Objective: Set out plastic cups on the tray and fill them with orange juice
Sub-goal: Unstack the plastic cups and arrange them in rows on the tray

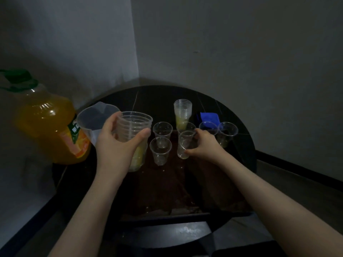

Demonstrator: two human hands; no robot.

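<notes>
My left hand (118, 143) grips a stack of clear plastic cups (134, 127) held above the left side of the dark brown tray (167, 191). My right hand (203, 143) pinches a single clear cup (185, 143), tilted, at the tray's far part. Two empty cups (163, 131) (160, 150) stand upright between my hands. Two more cups (208, 127) (227, 132) stand right of my right hand. A large orange juice bottle (50, 125) with a green cap stands at the left.
A clear measuring jug (92, 119) sits behind my left hand. A second cup stack (182, 112) stands at the back of the round black table (241, 154), with a blue cloth (208, 116) beside it. Walls close in behind and to the left.
</notes>
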